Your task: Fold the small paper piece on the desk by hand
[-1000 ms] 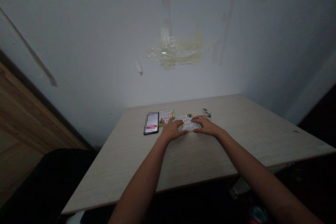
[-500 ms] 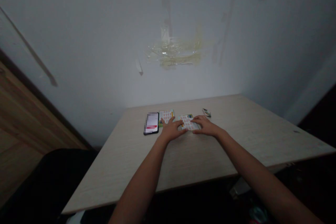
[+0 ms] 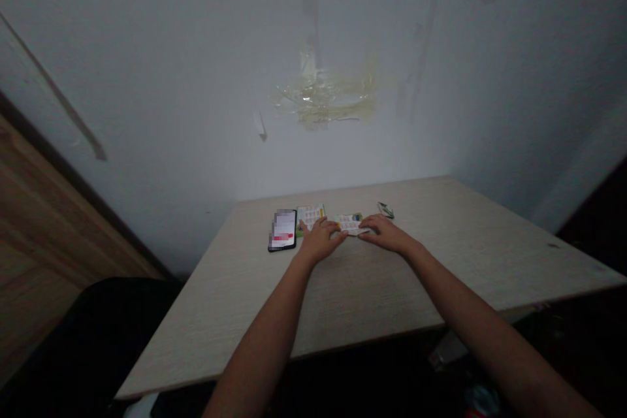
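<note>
A small printed paper sheet (image 3: 349, 223) with rows of pictures lies on the table between my hands, its near edge looking lifted or folded. My left hand (image 3: 321, 240) grips its left side, thumb at the near edge, while the other fingers reach toward a second printed sheet (image 3: 312, 214). On the right side, my right hand (image 3: 385, 234) has thumb and fingers closed on the sheet's edge. The fingertips partly cover both sides. Left of the second sheet lies a phone (image 3: 283, 231) with a lit, partly blurred screen.
Past my right hand sits a small dark-and-white crumpled item (image 3: 385, 210), its kind unclear. The pale wooden table (image 3: 235, 300) meets a wall (image 3: 196, 111) bearing tape remnants (image 3: 337, 101). A dark chair-like shape (image 3: 112, 313) stands at the left.
The sheet's near edge has moved up and away from me, so less of its face shows. Both hands have drawn their fingers in slightly. Phone and second sheet have stayed put.
</note>
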Demonstrator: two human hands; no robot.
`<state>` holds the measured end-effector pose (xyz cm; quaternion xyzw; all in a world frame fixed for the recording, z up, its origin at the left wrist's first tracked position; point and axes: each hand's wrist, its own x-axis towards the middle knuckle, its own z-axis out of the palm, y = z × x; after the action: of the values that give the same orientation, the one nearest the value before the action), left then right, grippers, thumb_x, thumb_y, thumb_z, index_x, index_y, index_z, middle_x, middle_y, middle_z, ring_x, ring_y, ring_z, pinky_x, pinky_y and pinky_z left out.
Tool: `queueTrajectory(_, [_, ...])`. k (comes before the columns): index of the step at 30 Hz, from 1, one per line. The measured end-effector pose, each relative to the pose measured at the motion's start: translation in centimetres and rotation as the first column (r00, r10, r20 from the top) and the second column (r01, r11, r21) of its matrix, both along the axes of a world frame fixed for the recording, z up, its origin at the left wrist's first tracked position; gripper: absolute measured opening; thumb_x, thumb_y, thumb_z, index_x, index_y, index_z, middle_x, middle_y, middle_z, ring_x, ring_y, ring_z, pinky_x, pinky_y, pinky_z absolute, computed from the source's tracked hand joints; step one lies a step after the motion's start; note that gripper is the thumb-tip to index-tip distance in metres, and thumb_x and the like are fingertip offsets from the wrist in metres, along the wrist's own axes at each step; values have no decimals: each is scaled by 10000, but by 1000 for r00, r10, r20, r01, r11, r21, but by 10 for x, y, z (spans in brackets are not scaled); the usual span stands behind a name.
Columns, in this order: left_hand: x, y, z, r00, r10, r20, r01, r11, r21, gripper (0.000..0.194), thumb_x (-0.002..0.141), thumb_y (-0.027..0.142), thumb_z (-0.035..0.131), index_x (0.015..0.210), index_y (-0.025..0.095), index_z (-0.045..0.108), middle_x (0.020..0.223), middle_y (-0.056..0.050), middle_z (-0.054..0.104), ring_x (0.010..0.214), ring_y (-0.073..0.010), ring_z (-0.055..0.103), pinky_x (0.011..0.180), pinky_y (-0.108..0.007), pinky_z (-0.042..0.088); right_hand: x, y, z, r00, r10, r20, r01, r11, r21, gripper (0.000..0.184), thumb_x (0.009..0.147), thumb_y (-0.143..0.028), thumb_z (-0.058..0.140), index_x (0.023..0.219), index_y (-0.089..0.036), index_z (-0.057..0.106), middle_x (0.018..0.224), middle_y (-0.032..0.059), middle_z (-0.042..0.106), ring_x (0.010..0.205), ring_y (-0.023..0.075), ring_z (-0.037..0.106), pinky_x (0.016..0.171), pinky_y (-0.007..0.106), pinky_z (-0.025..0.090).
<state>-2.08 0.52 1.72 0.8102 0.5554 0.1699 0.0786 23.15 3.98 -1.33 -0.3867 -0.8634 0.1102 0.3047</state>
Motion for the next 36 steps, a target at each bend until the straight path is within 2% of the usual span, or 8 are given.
queueTrajectory(6, [-3,4,-2,999,-27,28,26,999,27,456,845,687,527,1095,352,708,1357,1,620,1391,-331,358,1131,-729,-33,-4,5,-3,996,-45,-78,42,999,-32,163,854,-313,651,931,-207,748,993,80,719,957,232,644,923,398,485])
queueTrajectory(12, [-1,6,-6,997,54,52,-57,997,52,243,859,499,622,965,312,736,1335,-22,630,1341,-320,423,1148,-709,56,-6,8,-4,972,-234,-10,234,972,24,306,864,-420,618,687,-175,668,717,37,645,752,190,590,800,349,473])
queueTrajectory(18, [10,8,-12,984,140,113,-150,985,84,183,878,399,613,810,272,725,1289,-15,653,1294,-296,472,1148,-697,110,-8,10,-10,927,-376,-4,376,924,65,315,819,-481,671,713,-185,686,801,68,649,884,249,581,865,408,451])
queueTrajectory(23, [17,8,-11,975,192,116,-202,976,86,169,861,380,646,796,237,710,1326,-23,622,1305,-273,453,1166,-659,136,-10,11,-15,917,-397,22,395,916,66,294,782,-459,722,709,-179,668,881,89,629,989,268,551,927,419,431])
queueTrajectory(27, [19,8,-11,969,222,108,-232,968,97,163,841,374,674,802,218,696,1343,-51,598,1314,-279,438,1166,-666,131,-11,12,-17,903,-428,22,427,903,59,293,767,-421,741,855,-149,673,966,122,626,1036,283,546,950,424,427])
queueTrajectory(29, [19,7,-12,966,234,110,-246,963,108,163,834,380,682,838,217,689,1354,-65,584,1325,-288,426,1159,-683,125,-10,12,-17,910,-415,3,414,908,60,345,763,-394,747,986,-141,672,1024,132,635,1064,291,547,960,435,427])
queueTrajectory(32, [18,7,-13,971,216,103,-227,967,113,175,852,384,655,962,252,687,1402,-57,556,1368,-300,382,1150,-706,109,-11,11,-15,956,-293,-13,293,953,77,373,797,-302,713,1148,-185,667,1194,125,637,1154,284,539,1023,453,400])
queueTrajectory(36, [16,7,-14,991,128,41,-130,989,73,298,899,355,574,1186,383,652,1459,21,529,1453,-307,261,1137,-732,32,-11,10,-13,996,-89,-5,89,996,26,276,863,-242,626,1119,-243,729,1231,83,669,1171,248,577,1054,427,413])
